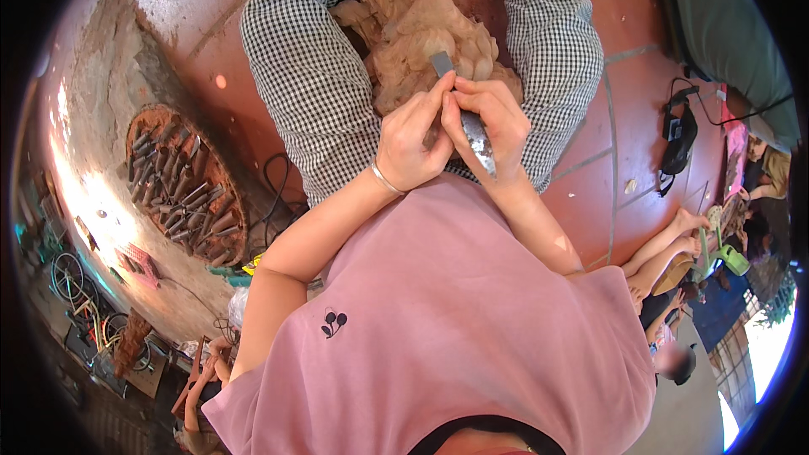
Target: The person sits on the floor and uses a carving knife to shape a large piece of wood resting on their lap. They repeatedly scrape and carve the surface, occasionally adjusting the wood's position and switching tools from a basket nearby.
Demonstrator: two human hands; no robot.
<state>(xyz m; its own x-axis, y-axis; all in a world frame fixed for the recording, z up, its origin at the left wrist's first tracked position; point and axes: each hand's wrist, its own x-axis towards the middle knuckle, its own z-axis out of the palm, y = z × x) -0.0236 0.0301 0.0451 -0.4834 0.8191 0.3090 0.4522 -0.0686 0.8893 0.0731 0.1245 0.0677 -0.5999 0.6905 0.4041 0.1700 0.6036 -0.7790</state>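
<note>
A brown wood carving (413, 4) with rounded, folded shapes lies between my knees. A flat-bladed chisel (442, 62) points away from me, its blade against the carved surface. My left hand (413, 141), with a bangle at the wrist, is closed, its thumb and forefinger pinching the chisel just below the blade. Around the shaft my right hand (495, 122) is closed too, and the worn, shiny lower end (479, 145) sticks out below it toward my chest. The fingertips of both hands meet at the tool and hide part of its shaft.
On the left, a round tray (238, 254) full of carving tools stands on a large wooden slab (101, 59). Red floor tiles (581, 181) surround me. A black strapped pouch (677, 139) with a cable lies at the right. Other people sit at the right and lower left.
</note>
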